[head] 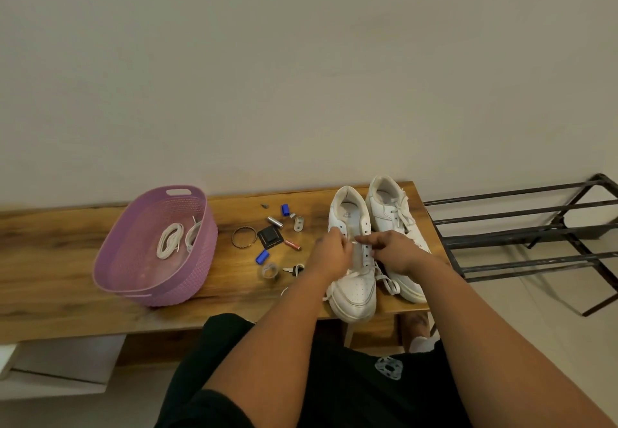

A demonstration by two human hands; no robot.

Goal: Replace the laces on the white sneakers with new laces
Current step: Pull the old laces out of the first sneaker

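Two white sneakers stand side by side on the wooden bench (67,260), toes toward me. My left hand (332,253) and my right hand (389,248) are over the eyelets of the left sneaker (354,290), each pinching its white lace (388,282). Loose lace ends trail off the toe on both sides. The right sneaker (391,207) is still laced, partly hidden by my right hand. Two coiled white laces (170,239) lie in a purple basket (110,257) at the left.
Between basket and sneakers lie small items: blue caps (262,256), a metal cylinder (275,221), a bangle (244,237), a black square piece (269,236), keys (294,269). A black metal rack (521,237) stands right of the bench. A wall is right behind.
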